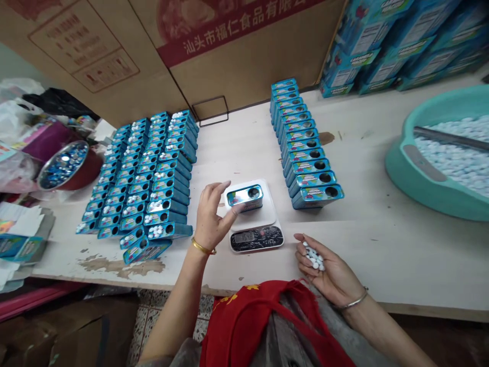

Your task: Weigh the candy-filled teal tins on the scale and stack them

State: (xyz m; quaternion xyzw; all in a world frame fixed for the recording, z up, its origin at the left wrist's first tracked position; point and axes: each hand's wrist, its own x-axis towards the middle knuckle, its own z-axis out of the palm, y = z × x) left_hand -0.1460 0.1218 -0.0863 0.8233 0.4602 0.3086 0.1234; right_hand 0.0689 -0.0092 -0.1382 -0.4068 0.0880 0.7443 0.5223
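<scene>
A small blue tin with a round hole in its top stands on the white kitchen scale. The scale's lit display carries digits that are hard to read. My left hand is at the tin's left end, thumb along its near edge and index finger by its far corner. Cupped palm up over the table to the right of the scale, my right hand holds a small heap of white candies in its curled fingers.
Several rows of blue tins, many with white candies on top, stand left. One row of tins stands right. A teal basin of candies is far right. A red bowl holds shiny blue pieces. Cardboard boxes line the back.
</scene>
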